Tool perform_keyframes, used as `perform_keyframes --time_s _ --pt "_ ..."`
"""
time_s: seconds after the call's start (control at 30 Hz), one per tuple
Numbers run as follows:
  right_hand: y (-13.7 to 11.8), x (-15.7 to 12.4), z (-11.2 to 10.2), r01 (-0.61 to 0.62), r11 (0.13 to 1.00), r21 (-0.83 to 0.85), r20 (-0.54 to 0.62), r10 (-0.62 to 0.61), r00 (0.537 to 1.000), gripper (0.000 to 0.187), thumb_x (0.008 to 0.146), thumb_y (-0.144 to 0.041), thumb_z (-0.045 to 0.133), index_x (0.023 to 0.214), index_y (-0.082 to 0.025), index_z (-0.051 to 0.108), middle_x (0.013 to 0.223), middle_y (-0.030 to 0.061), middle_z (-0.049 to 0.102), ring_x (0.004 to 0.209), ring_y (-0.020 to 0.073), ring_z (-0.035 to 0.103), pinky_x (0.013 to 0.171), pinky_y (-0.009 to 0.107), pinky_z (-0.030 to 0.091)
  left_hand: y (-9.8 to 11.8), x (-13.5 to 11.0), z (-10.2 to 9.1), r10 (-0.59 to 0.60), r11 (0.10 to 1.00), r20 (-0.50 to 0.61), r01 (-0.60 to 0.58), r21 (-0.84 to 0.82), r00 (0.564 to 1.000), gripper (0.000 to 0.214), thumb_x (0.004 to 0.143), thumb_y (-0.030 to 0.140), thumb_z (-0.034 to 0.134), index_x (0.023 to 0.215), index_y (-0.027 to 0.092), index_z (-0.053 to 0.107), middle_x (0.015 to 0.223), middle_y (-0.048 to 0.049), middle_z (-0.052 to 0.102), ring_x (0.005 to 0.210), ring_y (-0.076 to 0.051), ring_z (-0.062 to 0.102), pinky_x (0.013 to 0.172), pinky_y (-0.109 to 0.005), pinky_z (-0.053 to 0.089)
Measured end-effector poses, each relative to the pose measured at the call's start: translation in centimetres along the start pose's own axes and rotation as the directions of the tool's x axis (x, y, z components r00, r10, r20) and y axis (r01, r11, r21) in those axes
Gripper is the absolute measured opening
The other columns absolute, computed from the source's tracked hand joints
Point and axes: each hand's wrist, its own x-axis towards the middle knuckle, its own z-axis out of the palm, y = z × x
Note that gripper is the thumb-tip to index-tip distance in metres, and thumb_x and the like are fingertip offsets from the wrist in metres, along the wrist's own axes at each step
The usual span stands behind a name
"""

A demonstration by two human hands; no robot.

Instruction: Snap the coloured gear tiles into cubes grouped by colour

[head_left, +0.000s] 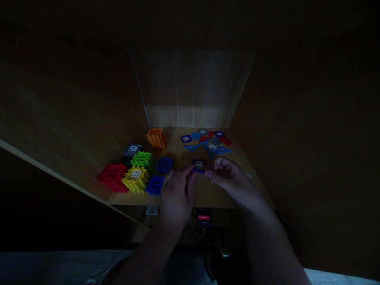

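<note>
A dark purple plastic interlocking building tile (198,171) is pinched between the thumb and fingers of my left hand (177,190), tilted nearly edge-on. At its right end is my right hand (233,178), thumb and fingertips closed together at the tile's edge. Just behind the fingers, another dark tile with a white window insert (198,163) shows; whether it touches the held tile I cannot tell. Left of my left hand are two stacks of blue tiles, one nearer (154,185) and one farther back (164,164).
Stacks of red (113,178), yellow (135,179), green (143,159), grey (132,149) and orange tiles (156,138) stand on the shelf's left. Loose tiles and blue triangular pieces (190,147) lie at the back right. Wooden walls enclose the shelf. A lit phone (203,217) sits below.
</note>
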Motion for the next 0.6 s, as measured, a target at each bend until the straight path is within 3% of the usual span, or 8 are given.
perform_keyframes --time_s 0.23,0.47,0.6 --pt "-0.06 0.1 -0.09 -0.112 0.993 0.035 0.018 0.111 0.994 0.048 0.078 -0.056 0.094 0.079 -0.024 0.059 0.076 -0.0043 0.057 0.069 0.0127 0.053 0.061 0.026 0.049 -0.09 -0.2 0.03 -0.017 1.0 0.015 0.017 -0.007 1.0 0.021 0.104 0.019 0.069 0.125 0.019 0.066 0.101 -0.0052 0.078 0.093 -0.021 0.072 0.085 -0.034 0.058" --pt "0.1 -0.03 -0.06 -0.243 0.965 0.101 0.019 0.242 0.97 0.05 0.075 -0.058 0.096 0.08 -0.023 0.061 0.082 -0.0015 0.063 0.077 0.0139 0.06 0.062 0.024 0.054 -0.01 -0.14 -0.03 -0.015 1.0 0.001 0.015 0.017 1.0 0.016 0.105 0.024 0.067 0.12 0.018 0.067 0.09 -0.0044 0.076 0.083 -0.021 0.071 0.078 -0.036 0.057" --pt "0.09 -0.05 -0.1 -0.298 0.939 0.17 0.018 0.299 0.954 0.05 0.072 -0.059 0.097 0.085 -0.023 0.064 0.093 0.0017 0.072 0.088 0.0163 0.067 0.067 0.024 0.058 0.02 -0.14 -0.03 -0.021 1.0 0.014 0.021 0.019 1.0 0.022 0.105 0.025 0.067 0.126 0.018 0.066 0.089 -0.0041 0.076 0.085 -0.022 0.073 0.08 -0.036 0.057"
